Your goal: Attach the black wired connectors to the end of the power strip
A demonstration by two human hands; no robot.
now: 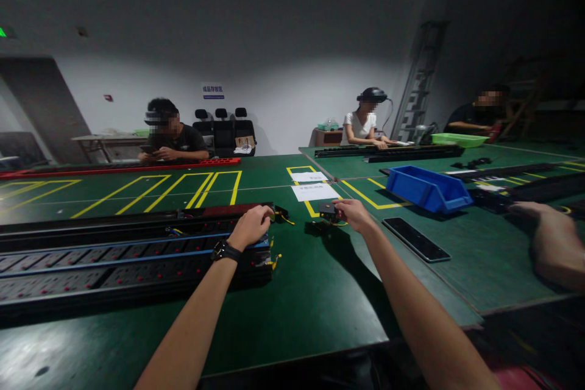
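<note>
Long black power strips (150, 268) with rows of sockets and small red parts lie side by side on the left of the green table. My left hand (250, 226), a black watch on its wrist, is closed over the right end of the rearmost strip (219, 210). Yellow wires (287, 217) stick out beyond my fingers, and more yellow wire (276, 261) shows at the nearest strip's end. Just right of the strips, my right hand (354, 213) pinches a small black block (328, 212) above the table. Its exact kind is unclear.
White paper sheets (315, 192) lie behind my hands. To the right are a blue bin (425, 189) and a dark phone-like slab (415, 239). Another person's arm (555, 237) reaches in at far right. Several people sit across the table, near a red rail (183, 164).
</note>
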